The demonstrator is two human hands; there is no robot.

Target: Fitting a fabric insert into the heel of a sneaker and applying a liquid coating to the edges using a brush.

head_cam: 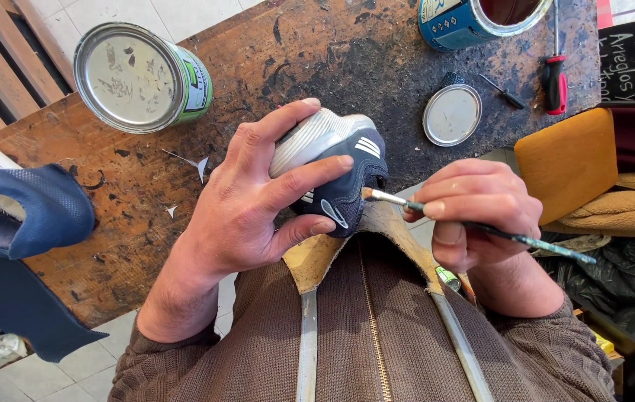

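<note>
Head view: our left hand [247,197] fingers clamp navy shoe [340,167], light, soft upper, stiff sole best grip; right hand [473,212] pinches thin brush [481,227].

shoe [340,167]: navy blue with white stripes — pale grey-white ribbed sole
brush [473,223]: tan bristles, silver ferrule, dark handle flecked teal
closed can [141,77]: silver lid, green and white side
open can [473,18]: blue and white, dark brown inside
loose lid [452,115]: silver
screwdriver [555,74]: red and black handle
surface [183,179]: brown wood — black stains
sweater [377,335]: brown knit, brass zip
</note>
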